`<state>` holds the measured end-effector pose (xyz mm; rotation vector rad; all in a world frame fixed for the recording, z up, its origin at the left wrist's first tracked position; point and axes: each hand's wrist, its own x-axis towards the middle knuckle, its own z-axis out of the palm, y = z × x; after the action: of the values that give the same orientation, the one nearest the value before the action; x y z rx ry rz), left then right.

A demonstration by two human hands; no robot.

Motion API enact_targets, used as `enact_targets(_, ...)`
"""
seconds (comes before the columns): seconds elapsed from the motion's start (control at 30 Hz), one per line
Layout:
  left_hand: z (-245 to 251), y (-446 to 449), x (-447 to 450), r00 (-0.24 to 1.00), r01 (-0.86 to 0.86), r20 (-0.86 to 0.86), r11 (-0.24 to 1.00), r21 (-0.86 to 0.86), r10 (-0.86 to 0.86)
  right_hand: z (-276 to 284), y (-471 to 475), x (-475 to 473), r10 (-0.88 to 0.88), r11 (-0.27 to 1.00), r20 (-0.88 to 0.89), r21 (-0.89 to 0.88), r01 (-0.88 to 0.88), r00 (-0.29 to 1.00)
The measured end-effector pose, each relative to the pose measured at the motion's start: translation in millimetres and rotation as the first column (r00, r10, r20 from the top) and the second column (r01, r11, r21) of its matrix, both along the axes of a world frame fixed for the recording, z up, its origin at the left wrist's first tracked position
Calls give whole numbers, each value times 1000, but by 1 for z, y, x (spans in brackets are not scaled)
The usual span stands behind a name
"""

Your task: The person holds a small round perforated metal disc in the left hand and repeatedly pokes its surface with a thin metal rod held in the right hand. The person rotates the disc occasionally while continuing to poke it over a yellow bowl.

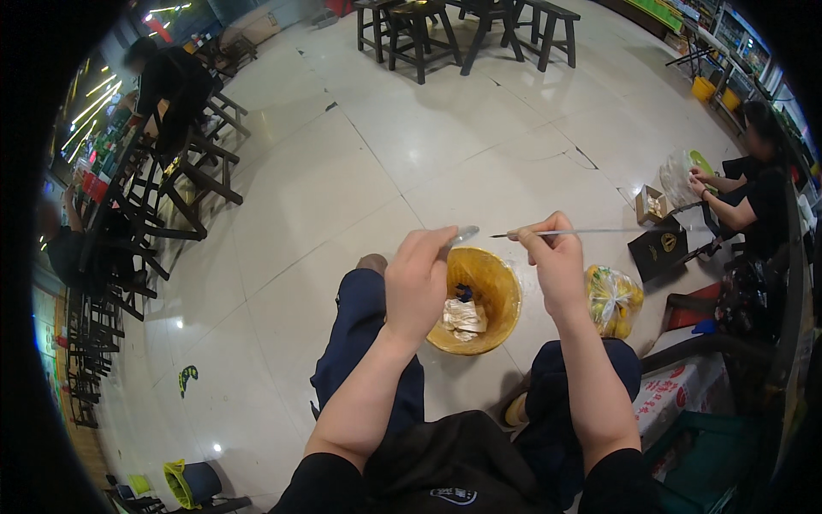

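In the head view my left hand (pixel 420 276) holds a small clear, shiny piece (pixel 465 235), perhaps a cap or tube, between its fingers. My right hand (pixel 557 263) pinches a long thin rod (pixel 603 231) with a dark pointed tip, which faces the clear piece without touching it. The rod stretches out to the right of the hand. Below my hands, between my knees, stands a yellow bin (pixel 507 327) lined with a bag; pale folded paper or packaging (pixel 463 316) and a dark blue scrap (pixel 463 293) lie inside it.
A clear bag of yellow items (pixel 613 302) sits by my right knee. Beyond it are a black paper bag (pixel 658 250), a small cardboard box (pixel 650 204) and a seated person (pixel 758 173). Wooden stools (pixel 420 38) stand ahead; more stools and people are at left.
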<state>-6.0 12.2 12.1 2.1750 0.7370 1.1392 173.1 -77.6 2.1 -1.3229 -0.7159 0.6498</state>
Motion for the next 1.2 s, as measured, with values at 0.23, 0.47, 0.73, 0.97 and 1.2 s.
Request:
enact_targets(0.23,1,-3,4,992,121,-50,979,165,-114,3,-7,-6,77,996,-355,68,-56,932)
enact_targets(0.47,-14,3,8,904,389,428,395,-832,13,11,-13,-29,-44,990,341,139,-5,939)
enact_targets(0.73,-15,2,10,872,443,488,369,-817,35,10,-7,-36,-117,980,578,200,-2,808)
enact_targets(0.97,-15,0,11,861,456,506,372,-809,45,7,-6,-36,-152,975,613,219,18,775)
enact_targets(1.2,-14,-4,12,883,405,464,393,-825,65,4,-4,-36,-201,970,712,240,35,673)
